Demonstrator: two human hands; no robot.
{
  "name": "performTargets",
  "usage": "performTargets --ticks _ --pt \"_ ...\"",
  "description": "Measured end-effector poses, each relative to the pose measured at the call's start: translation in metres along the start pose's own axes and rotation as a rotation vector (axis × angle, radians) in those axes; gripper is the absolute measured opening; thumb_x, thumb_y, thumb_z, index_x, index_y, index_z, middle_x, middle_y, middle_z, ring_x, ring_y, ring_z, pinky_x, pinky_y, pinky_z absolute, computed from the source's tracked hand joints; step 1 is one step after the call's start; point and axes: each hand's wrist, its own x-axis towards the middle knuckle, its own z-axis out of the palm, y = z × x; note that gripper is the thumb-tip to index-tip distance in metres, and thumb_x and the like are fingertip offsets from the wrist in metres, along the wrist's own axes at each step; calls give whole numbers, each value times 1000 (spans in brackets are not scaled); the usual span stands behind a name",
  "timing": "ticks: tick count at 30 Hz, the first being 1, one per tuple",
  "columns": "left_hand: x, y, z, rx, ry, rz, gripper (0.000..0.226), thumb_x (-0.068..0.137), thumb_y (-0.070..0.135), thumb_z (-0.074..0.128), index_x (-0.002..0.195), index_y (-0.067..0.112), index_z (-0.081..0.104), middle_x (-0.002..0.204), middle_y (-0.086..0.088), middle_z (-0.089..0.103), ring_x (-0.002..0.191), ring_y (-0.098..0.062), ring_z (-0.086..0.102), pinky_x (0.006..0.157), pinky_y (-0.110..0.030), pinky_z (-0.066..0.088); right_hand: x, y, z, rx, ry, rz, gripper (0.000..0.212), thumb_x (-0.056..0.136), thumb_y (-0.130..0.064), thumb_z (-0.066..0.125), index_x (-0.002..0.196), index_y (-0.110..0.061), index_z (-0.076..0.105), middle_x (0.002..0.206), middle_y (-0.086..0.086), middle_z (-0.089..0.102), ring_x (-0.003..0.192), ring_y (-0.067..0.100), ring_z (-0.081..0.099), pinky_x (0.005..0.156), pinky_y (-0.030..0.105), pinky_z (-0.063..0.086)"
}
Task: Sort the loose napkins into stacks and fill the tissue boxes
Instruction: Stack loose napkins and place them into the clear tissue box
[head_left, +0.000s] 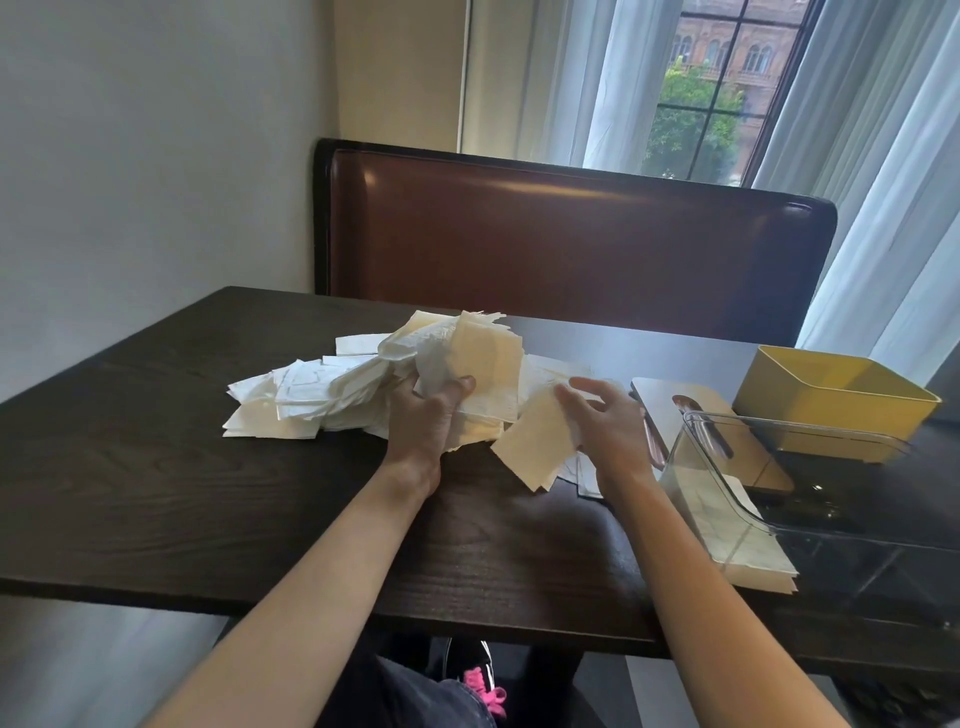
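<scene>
A loose heap of white napkins (306, 395) lies across the middle of the dark wooden table (156, 467). My left hand (434, 415) grips a thick bunch of cream napkins (483, 358), lifted and tilted above the heap. My right hand (605, 421) is beside it with fingers spread, resting on a few cream napkins (535, 447) that slant toward the table. A clear plastic tissue box (810, 514) stands at the right with a flat stack of napkins (748, 551) seen through and under its wall. Behind it stands an open yellow tissue box (831, 400).
A flat wooden lid with an oval slot (691, 410) lies between the clear box and the heap. A brown leather bench back (571, 234) rises behind the table. White curtains and a window are at the back right. My knee and a pink-laced shoe show below the table edge.
</scene>
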Motion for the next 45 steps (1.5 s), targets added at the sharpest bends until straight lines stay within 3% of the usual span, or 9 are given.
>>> performTargets --ticks 5,12,17,21,29,36,39,42,45 --pt "2 -1 -1 0 -11 -13 49 69 22 81 116 11 69 107 -8 75 99 -29 72 86 -46 60 -3 -4 -5 34 -79 18 31 81 4 74 110 -7 69 90 9 70 73 12 65 57 12 50" --pt "2 1 0 -31 -33 -6 36 79 13 80 113 16 69 107 -7 74 100 -28 71 87 -46 59 -1 -19 -5 -57 59 -218 16 82 -1 74 94 -9 78 83 -3 74 70 5 68 69 18 57" --pt "1 3 0 -86 -71 -51 36 86 6 71 121 -1 63 72 0 60 50 -4 56 45 -18 45 -1 -33 -4 -251 157 -382 16 81 -10 77 90 -23 79 79 -11 72 74 0 69 74 15 55" --pt "0 4 -1 -74 -69 -50 33 86 5 71 118 3 64 70 3 63 48 -2 56 42 -16 43 -9 -50 -5 -105 219 -427 22 85 -4 65 96 -21 75 81 -15 68 74 -8 64 68 14 53" --pt "-5 2 -1 3 -286 -104 36 80 23 75 114 12 69 109 -15 74 106 -33 70 101 -55 51 -20 -81 -1 331 100 -339 24 89 1 62 98 -19 71 73 -13 69 71 5 61 68 24 54" --pt "-16 13 6 -182 -507 -266 35 103 40 45 130 26 61 126 -3 70 116 -23 67 94 -45 54 -10 -44 15 -53 226 -202 25 81 -6 62 92 -27 72 80 -4 73 70 10 67 73 36 58" --pt "-19 11 7 -14 -577 -219 26 99 23 58 123 18 62 111 -2 76 104 -19 72 91 -38 56 -11 -33 14 7 279 -134 25 81 -4 63 92 -24 73 82 0 73 78 19 70 74 36 58" --pt "-15 3 6 131 -584 -145 57 84 7 75 137 8 53 116 -9 73 108 -22 70 97 -40 55 -12 -29 12 57 283 -98 23 81 -5 65 91 -24 73 85 -2 72 81 15 69 78 36 59" --pt "-14 2 6 158 -536 -102 95 66 23 83 149 12 40 135 -9 63 124 -24 61 110 -49 45 -16 -30 8 38 255 -141 23 84 -6 63 96 -22 73 86 -8 71 79 10 66 74 28 56"
